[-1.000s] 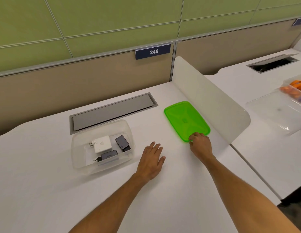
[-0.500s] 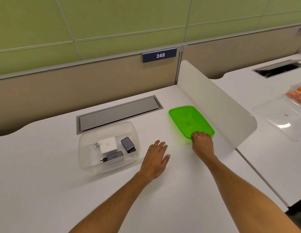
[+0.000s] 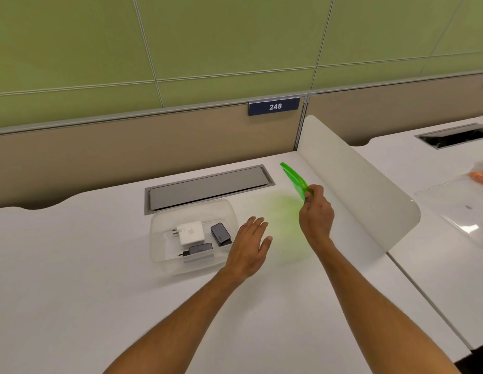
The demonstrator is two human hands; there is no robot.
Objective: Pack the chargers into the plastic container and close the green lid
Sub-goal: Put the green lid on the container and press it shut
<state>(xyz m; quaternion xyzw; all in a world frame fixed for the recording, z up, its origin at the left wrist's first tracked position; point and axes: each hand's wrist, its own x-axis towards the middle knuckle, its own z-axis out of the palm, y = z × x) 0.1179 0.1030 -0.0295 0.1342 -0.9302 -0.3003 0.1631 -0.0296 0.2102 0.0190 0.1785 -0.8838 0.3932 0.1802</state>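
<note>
A clear, round-cornered plastic container (image 3: 193, 238) sat open on the smooth white bench (image 3: 73, 292), just in front of a flat grey metal hatch (image 3: 209, 188). Inside it lay three chargers: a glossy white square one (image 3: 191, 232) with its pins pointing left, a small dark block (image 3: 221, 234) to its right, and a dark grey plug (image 3: 198, 249) nearer the front wall. The right hand (image 3: 315, 215) was closed on one corner of the thin, translucent green lid (image 3: 294, 179), which was tipped up nearly on edge above the bench, right of the container, casting a green glow below. The left hand (image 3: 249, 245) lay open and flat, fingers spread, empty, just beside the container's right wall.
</note>
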